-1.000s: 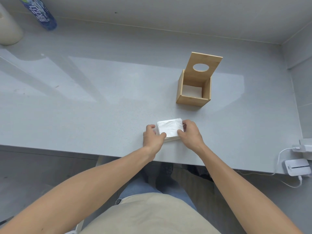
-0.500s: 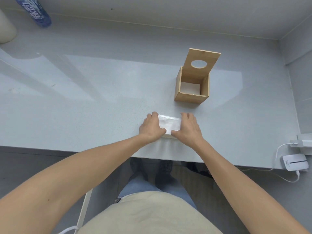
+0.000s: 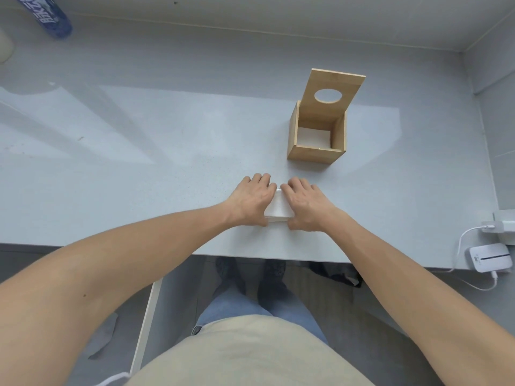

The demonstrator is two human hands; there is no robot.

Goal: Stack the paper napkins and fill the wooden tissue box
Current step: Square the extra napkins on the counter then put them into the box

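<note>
Grey table point(image 3: 139, 168) with a glossy sheen, pushed up to a pale wall; floor and the person's feet show below the near edge. Left hand point(image 3: 250, 200) and right hand point(image 3: 305, 206) lie palm-down over the napkins point(image 3: 277, 208) near the front edge — fingers curled over the far side, thumbs at the near side, both closed on the stack from either side, index fingers almost touching. Only a white strip shows between them. Box point(image 3: 316, 143) sits further back and to the right, apart from the hands, lid point(image 3: 333, 91) tipped up, something white inside. Blue bottle point(image 3: 46, 15) far left carries white lettering — unreadable. White device point(image 3: 489, 261) with cable at right edge.
</note>
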